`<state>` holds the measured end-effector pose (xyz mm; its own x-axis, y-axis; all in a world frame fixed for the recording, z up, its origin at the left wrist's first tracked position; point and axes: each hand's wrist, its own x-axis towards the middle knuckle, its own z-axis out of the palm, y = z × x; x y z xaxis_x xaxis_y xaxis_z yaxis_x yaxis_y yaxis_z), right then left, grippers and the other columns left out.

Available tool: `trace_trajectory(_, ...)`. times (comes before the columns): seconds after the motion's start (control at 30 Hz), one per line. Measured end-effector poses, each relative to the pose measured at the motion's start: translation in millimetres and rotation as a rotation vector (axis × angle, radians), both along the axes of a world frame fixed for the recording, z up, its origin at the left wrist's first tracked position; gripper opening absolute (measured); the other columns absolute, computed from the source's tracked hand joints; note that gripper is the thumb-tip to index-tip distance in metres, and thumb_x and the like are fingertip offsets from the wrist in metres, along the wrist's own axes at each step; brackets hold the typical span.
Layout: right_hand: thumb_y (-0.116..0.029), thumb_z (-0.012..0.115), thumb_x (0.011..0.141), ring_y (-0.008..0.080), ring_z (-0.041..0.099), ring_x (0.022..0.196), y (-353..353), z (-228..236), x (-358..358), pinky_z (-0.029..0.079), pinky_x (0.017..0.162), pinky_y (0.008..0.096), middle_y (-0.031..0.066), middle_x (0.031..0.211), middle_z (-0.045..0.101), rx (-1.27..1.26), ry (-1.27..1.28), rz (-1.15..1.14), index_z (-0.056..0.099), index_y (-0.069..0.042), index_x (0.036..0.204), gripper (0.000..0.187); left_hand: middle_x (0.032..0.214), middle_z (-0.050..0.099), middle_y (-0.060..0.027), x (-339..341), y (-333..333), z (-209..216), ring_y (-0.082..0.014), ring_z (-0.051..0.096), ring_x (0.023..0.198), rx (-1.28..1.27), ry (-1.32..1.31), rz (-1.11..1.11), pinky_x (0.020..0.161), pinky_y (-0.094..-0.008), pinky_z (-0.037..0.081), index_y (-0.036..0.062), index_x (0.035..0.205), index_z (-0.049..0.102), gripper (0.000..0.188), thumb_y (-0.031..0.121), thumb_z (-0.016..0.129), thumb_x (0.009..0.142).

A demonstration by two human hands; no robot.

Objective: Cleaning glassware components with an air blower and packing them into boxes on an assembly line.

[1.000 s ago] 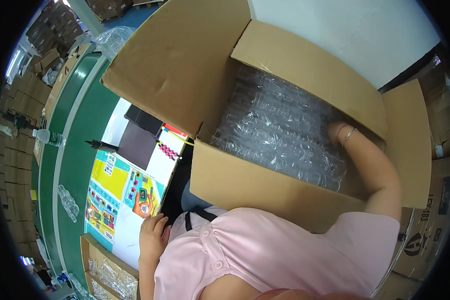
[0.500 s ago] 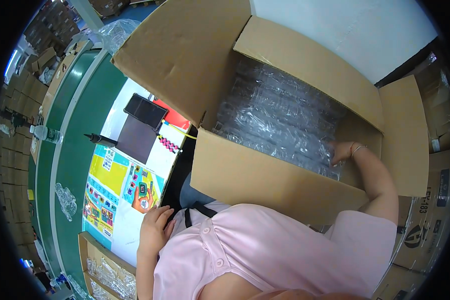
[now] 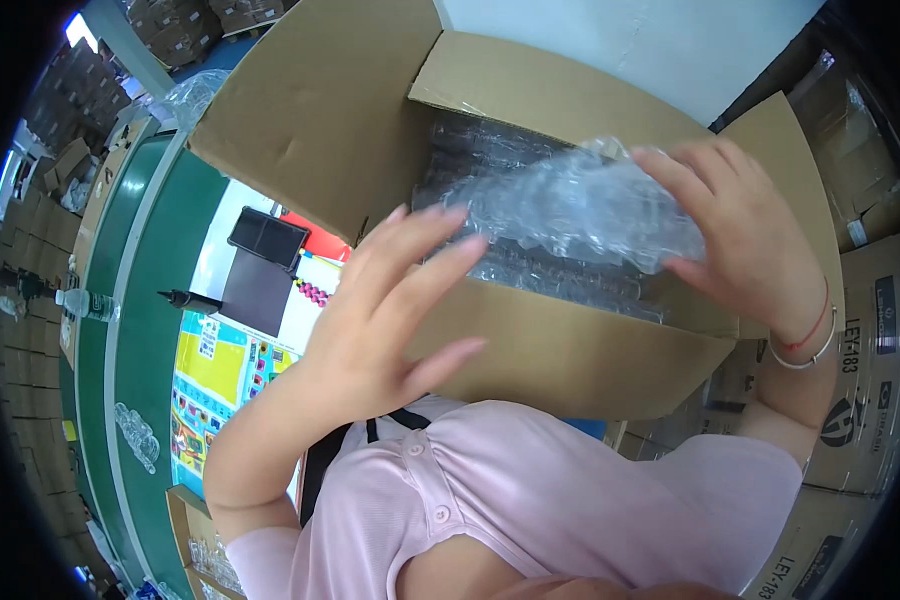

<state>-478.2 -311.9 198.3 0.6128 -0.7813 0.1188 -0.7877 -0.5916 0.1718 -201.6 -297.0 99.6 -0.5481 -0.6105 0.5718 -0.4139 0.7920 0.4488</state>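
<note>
A large open cardboard box (image 3: 580, 345) stands in front of me, with rows of clear plastic packs (image 3: 560, 275) lying inside. My right hand (image 3: 745, 225) grips the right end of a crinkled clear plastic pack (image 3: 590, 205), thumb below and fingers on top. That pack is raised above the others, over the box opening. What is inside its shiny film is too blurred to tell. Near the pack's left end, my left hand (image 3: 375, 310) is raised over the box's near left corner. Its fingers are spread and nothing is in them.
On the green table (image 3: 155, 260) at left lie a black phone (image 3: 268, 236), a black pen-like tool (image 3: 190, 300), a colourful printed sheet (image 3: 210, 375) and a clear plastic piece (image 3: 137, 437). A bottle (image 3: 88, 304) lies beyond. A shallow carton (image 3: 185, 520) holds clear pieces. Cartons (image 3: 870, 400) stand at right.
My right hand has come up out of the box with a clear plastic pack in its grip. My left hand has risen from beside my body toward the pack, fingers spread.
</note>
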Motion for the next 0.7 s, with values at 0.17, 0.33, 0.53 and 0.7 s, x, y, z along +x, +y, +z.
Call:
trace_trajectory(0.17,0.001,0.068,0.058,0.0317,0.053,0.083,-46.1,-16.6,63.2,0.044,0.074,0.0367,0.0124,0.096,0.053,-0.376,-0.557,0.612,0.052,-0.002,0.106,0.051,0.136,0.028,-0.0216,-35.9,-42.4,17.5,-0.0338,0.033,0.124,-0.297,0.278,-0.049,0.1,-0.0442,0.028,0.0042,0.138,0.006,0.111,0.014,0.081,0.057)
trace_trajectory(0.33,-0.028,0.057,0.084,0.0318,0.051,0.096,-80.3,-13.8,114.3,0.044,0.081,0.0353,0.0209,0.104,0.049,-1.152,-0.17,0.708,0.048,0.003,0.099,0.036,0.136,0.029,-0.0187,-10.9,-58.9,37.6,-0.0322,0.034,0.124,-0.435,0.279,0.085,0.099,-0.0411,0.031,0.0048,0.137,0.013,0.107,0.014,0.081,0.056)
trace_trajectory(0.53,0.004,0.062,0.064,0.0307,0.053,0.076,-110.9,-57.4,88.1,0.045,0.07,0.0356,0.0124,0.086,0.055,-0.522,-0.916,0.77,0.052,-0.001,0.097,0.035,0.124,0.045,-0.0137,30.4,-45.9,45.6,-0.0261,0.048,0.111,-0.372,0.186,0.336,0.091,-0.0365,0.041,0.0078,0.128,0.04,0.074,0.018,0.074,0.064)
trace_trajectory(0.7,-0.006,0.06,0.072,0.0307,0.054,0.087,-129.2,-170.9,47.3,0.045,0.074,0.0371,0.0133,0.094,0.054,0.217,-0.222,0.346,0.05,-0.003,0.102,0.031,0.119,0.047,-0.015,26.3,-20.3,60.3,-0.0287,0.049,0.108,-0.326,-0.115,0.433,0.088,-0.0371,0.043,0.0068,0.117,0.053,0.061,0.025,0.073,0.063)
